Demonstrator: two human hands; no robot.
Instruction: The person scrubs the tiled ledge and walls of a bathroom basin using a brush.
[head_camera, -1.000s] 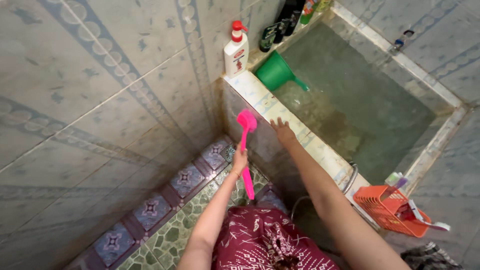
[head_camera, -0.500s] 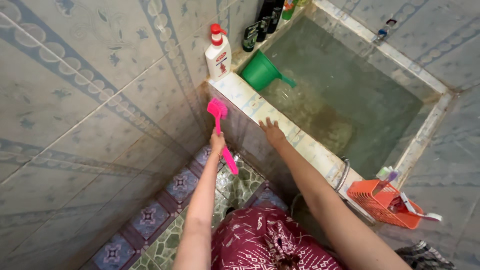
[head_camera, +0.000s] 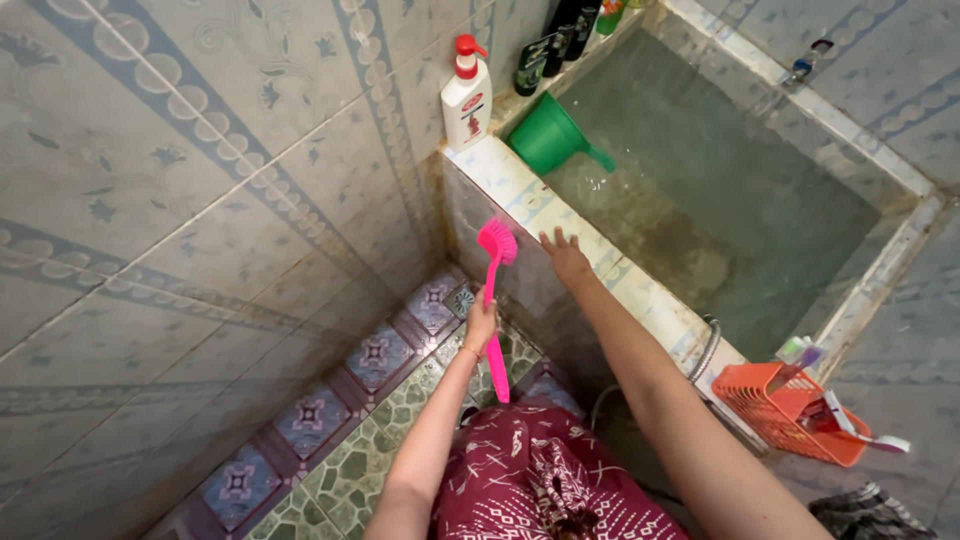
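nearest the camera, a dark red patterned garment (head_camera: 530, 480) is filling the bottom edge, with both bare arms reaching out over it. floor (head_camera: 330, 470) of green stone-pattern tiles is running along the wall, bordered by a strip of purple flower tiles.

left hand (head_camera: 481, 326) is gripping a pink long-handled brush (head_camera: 493, 300) around the middle of the handle, fingers wrapped tight and pressed together. the handle's free end is pointing down toward the floor; the bristle head is sitting up against the outer tiled face of the water basin, just below its rim near the left corner.

right hand (head_camera: 564, 257) is resting flat on the basin rim (head_camera: 640, 295), fingers spread, holding nothing, just beside the brush head.

further right, an orange plastic basket (head_camera: 790, 415) is hanging at the near right corner of the rim, toothbrushes sticking out of it. a metal hose is curling just left of it.

inside the basin, water (head_camera: 720, 190) is lying greenish and murky. a green dipper (head_camera: 550, 135) is leaning in the far left corner. behind it, a white pump bottle (head_camera: 467, 95) with a red top is standing on the rim end, dark bottles (head_camera: 545, 50) lining the ledge beyond.
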